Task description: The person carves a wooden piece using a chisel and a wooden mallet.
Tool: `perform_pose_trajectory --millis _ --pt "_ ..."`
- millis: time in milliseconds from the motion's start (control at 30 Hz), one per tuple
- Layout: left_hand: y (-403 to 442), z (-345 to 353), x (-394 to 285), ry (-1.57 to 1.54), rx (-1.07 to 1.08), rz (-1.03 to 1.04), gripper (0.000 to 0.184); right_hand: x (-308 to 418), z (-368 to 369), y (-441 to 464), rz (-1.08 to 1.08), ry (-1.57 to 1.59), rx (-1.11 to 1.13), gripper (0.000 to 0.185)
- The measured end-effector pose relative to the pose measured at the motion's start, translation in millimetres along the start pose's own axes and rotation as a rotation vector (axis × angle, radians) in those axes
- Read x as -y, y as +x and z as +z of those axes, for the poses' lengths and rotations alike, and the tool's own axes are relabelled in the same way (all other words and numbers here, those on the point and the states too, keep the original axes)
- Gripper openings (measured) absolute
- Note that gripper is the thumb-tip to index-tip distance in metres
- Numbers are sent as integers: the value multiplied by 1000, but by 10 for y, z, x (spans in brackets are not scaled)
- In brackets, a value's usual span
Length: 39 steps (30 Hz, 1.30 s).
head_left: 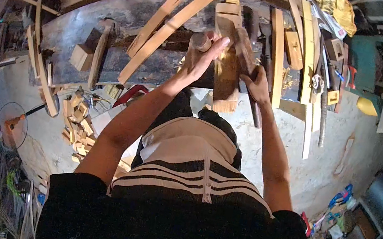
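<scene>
At the near side of the bench, a thick wooden board (227,77) lies lengthwise, pointing toward my body. My left hand (205,60) is at the board's left side, its thumb stretched over the board. It appears closed around a round-ended wooden block (201,42); some fingers are hidden. Along the board's right side runs a dark wooden bar (245,52), tilted, with my right hand (258,85) wrapped round its lower part. Wood shavings (222,54) lie on the board.
Long curved wood strips (182,22) lie left on the dark bench (130,3). More strips (276,58) and a small wood block (293,50) are on the right. Offcuts (80,123) are heaped on the floor below left, near a round-headed racket (12,125).
</scene>
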<state>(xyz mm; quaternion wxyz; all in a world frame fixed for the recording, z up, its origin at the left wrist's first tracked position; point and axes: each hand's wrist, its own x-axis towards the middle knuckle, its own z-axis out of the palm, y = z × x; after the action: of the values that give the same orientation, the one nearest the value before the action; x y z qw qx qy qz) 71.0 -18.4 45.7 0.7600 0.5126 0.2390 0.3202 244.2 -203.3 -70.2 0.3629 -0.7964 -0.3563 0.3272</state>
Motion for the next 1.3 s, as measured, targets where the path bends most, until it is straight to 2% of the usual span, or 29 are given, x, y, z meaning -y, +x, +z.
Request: perform_pose_trajectory --millis 33,133,233,300,400,467,500,533,600,633,767,833,867,933,1067,1133,1167,1233,1300 --pt "43 19 25 49 44 -6 35 182 -96 -233 51 50 -101 46" --pt "163 90 188 123 108 2 37 277 -288 -679 375 425 -129 42" --pt "225 79 286 142 241 -60 39 238 -406 -995 501 523 -161 39" --pt "244 81 304 203 302 -68 40 165 -408 -1139 511 504 -202 39" --pt "260 87 241 280 376 -60 41 208 -419 -1239 502 444 -236 40" --pt "219 171 7 569 405 -83 37 351 -451 -1254 470 318 -224 45" --pt "240 142 94 597 392 21 33 427 -475 -1252 447 274 -222 50" --pt "193 166 98 600 395 24 33 463 -481 -1246 444 277 -224 50" --pt "88 225 111 457 135 85 31 499 -488 -1194 363 214 -206 54" --pt "103 219 175 384 109 97 32 489 -483 -1169 360 214 -206 54" --pt "85 59 254 337 157 69 32 495 -437 -1118 394 193 -202 59" --pt "32 33 203 560 262 92 33 485 -420 -1134 396 202 -208 58" --pt "11 36 152 558 259 92 33 447 -411 -1145 398 196 -198 58" --pt "-9 51 62 631 354 -22 27 411 -427 -1167 399 185 -190 57" --pt "-38 31 188 484 306 -49 27 498 -492 -1197 388 61 -136 62" --pt "-42 25 190 452 251 22 33 535 -488 -1193 377 34 -131 64" --pt "-53 -6 157 457 280 -62 31 528 -484 -1164 354 23 -136 64" --pt "-87 18 125 476 263 -56 33 564 -482 -1095 331 10 -144 64" --pt "-114 32 86 527 237 -66 37 810 -471 -1020 139 -32 -269 53"
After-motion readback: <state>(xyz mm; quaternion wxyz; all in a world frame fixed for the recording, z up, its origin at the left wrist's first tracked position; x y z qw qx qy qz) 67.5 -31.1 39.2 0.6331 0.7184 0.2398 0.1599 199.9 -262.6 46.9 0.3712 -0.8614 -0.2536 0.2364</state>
